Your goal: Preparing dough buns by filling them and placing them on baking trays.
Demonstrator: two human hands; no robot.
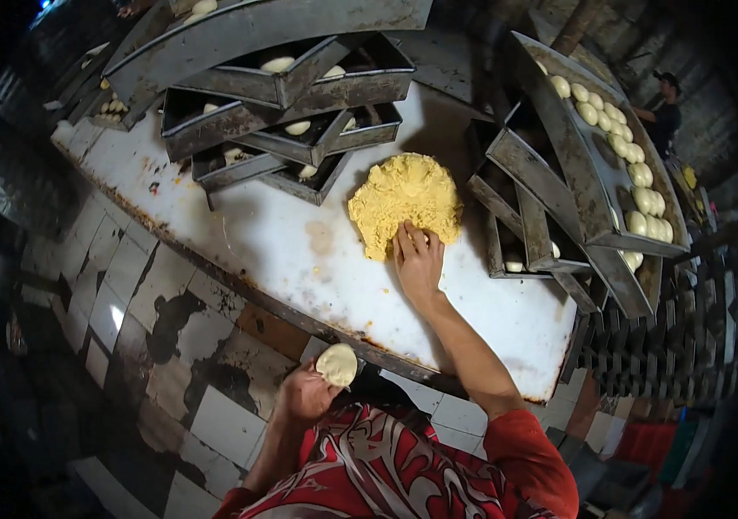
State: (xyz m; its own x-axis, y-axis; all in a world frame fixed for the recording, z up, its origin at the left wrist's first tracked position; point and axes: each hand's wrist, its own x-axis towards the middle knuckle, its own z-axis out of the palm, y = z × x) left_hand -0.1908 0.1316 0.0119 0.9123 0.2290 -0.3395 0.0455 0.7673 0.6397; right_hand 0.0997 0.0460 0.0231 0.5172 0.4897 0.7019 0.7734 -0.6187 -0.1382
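Note:
My left hand [301,396] is closed around a flattened round of pale dough [337,365], held in front of my body near the table's front edge. Out on the table, my right hand [419,259] reaches into the near side of a large yellow crumbly mound of filling [408,195]. Its fingertips press into the mound and are partly sunk in it, so I cannot make out whether they pinch any of it.
Metal trays [287,86] with a few dough balls stand stacked crosswise at the back left. Another tray stack [551,173] rises on the right, its top tray holding rows of dough balls [620,138]. The white tabletop [300,259] has a worn front edge. Another person [666,112] is at far right.

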